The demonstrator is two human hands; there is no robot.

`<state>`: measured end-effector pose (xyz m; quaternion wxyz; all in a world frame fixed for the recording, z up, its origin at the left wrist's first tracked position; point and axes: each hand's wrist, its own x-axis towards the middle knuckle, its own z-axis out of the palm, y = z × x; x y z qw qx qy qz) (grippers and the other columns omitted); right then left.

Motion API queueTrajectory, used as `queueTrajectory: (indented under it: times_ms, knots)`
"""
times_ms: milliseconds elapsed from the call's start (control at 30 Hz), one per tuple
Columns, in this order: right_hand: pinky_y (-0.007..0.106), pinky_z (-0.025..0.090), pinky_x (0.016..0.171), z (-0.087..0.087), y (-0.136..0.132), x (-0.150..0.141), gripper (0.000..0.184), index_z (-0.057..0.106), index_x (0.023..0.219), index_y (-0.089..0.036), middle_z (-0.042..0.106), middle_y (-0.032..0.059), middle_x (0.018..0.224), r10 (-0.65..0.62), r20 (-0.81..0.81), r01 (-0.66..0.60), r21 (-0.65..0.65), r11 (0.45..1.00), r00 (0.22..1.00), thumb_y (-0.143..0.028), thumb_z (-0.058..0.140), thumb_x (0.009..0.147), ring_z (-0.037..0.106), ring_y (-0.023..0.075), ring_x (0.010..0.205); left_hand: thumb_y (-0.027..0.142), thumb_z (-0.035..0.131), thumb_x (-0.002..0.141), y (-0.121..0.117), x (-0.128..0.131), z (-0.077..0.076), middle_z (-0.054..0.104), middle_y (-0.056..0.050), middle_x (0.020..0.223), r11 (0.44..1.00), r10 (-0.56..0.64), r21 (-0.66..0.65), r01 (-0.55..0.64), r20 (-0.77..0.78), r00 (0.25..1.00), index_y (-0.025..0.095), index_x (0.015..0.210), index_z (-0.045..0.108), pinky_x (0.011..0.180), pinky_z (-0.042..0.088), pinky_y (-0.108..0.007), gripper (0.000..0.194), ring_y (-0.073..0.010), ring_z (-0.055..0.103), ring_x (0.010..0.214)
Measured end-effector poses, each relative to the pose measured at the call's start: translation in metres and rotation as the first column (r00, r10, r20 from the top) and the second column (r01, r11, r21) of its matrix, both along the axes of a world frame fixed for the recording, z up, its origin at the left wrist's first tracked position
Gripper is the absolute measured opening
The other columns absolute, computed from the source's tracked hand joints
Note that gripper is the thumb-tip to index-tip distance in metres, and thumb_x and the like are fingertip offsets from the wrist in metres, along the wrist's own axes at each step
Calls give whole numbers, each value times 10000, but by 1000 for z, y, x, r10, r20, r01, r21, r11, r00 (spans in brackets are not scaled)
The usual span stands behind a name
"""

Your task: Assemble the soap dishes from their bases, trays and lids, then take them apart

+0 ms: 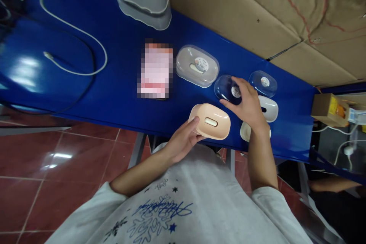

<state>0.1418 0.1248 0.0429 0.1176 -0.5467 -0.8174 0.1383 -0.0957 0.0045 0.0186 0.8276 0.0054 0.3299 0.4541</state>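
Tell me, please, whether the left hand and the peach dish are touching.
Touching: the head view shows the left hand holding the peach dish, its thumb over the left edge and fingers under the near side.

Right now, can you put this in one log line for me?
left hand: holding peach container | right hand: fingers spanning clear lid | blue table: grey container, white container

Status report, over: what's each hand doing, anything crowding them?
Left hand: holding peach box. Right hand: fingers at clear lid, firmness of grip unclear. Cream piece close by, partly hidden behind right forearm.
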Motion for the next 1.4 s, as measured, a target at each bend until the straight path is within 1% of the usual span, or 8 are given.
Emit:
queueTrajectory:
  times_ms: [100, 200, 367, 633, 967, 1200, 1300, 1400]
  knots:
    - [627, 457, 1226, 16, -25, -6, 794, 424, 1635, -315, 566, 135, 1609, 18, -133, -13, 40, 999, 991, -562, 753, 955, 530, 369, 1506, 470, 801, 935, 1, 1, -2, 749, -126, 1422, 1000, -3, 23, 3, 16, 1000, 255, 1455, 679, 1208, 481, -557, 575, -387, 593, 1452]
    - [634, 457, 1225, 30, -59, -20, 870, 404, 1648, -351, 534, 120, 1631, 141, -189, -148, -25, 989, 972, -584, 802, 911, 515, 387, 1511, 582, 752, 954, 2, 1, -1, 750, -138, 1415, 998, -11, 55, 8, 48, 999, 228, 1388, 717, 1200, 489, -563, 561, -395, 586, 1457]
    - [674, 476, 1183, 23, -88, -33, 920, 337, 1675, -362, 494, 149, 1615, 192, -184, -200, -25, 979, 964, -574, 804, 912, 508, 421, 1490, 642, 742, 940, 0, 3, 3, 763, -110, 1401, 996, -21, 89, 18, 38, 999, 244, 1295, 763, 1209, 481, -537, 535, -382, 596, 1455]
    - [729, 477, 1189, -7, -94, -30, 1055, 151, 1700, -423, 402, 163, 1629, 208, -165, -198, 71, 978, 964, -564, 822, 899, 471, 447, 1516, 622, 789, 905, -5, 9, 0, 761, -89, 1407, 992, 15, 123, -12, -22, 1000, 285, 1269, 776, 1225, 453, -519, 497, -354, 551, 1512]
    - [733, 497, 1148, -16, -102, -26, 1065, 191, 1671, -447, 377, 149, 1587, 195, -138, -165, 207, 964, 971, -683, 821, 845, 508, 455, 1444, 667, 762, 909, -4, 12, 4, 761, -93, 1411, 988, -30, 151, 32, -16, 999, 293, 1318, 772, 1206, 470, -514, 555, -371, 609, 1454]
    - [740, 483, 1160, -19, -102, -25, 1094, 238, 1654, -443, 374, 149, 1607, 171, -212, -143, 141, 980, 962, -674, 871, 793, 485, 468, 1482, 623, 774, 922, -5, 11, 5, 759, -106, 1413, 986, 15, 169, -11, -21, 1000, 283, 1354, 759, 1176, 499, -490, 550, -371, 650, 1403]
    - [728, 468, 1189, -17, -95, -25, 1079, 216, 1668, -397, 378, 169, 1642, 206, -248, -179, 126, 976, 947, -611, 865, 832, 464, 448, 1524, 607, 793, 913, -3, 10, 0, 758, -110, 1413, 982, 6, 187, -3, -11, 1000, 277, 1372, 750, 1192, 487, -499, 567, -380, 631, 1425]
    - [697, 478, 1192, -9, -84, -24, 1021, 249, 1665, -365, 457, 175, 1624, 219, -196, -208, 76, 975, 956, -569, 850, 866, 498, 425, 1513, 621, 757, 939, 2, 14, -5, 763, -135, 1398, 991, -22, 130, 16, 46, 999, 235, 1351, 757, 1223, 461, -526, 565, -394, 605, 1453]
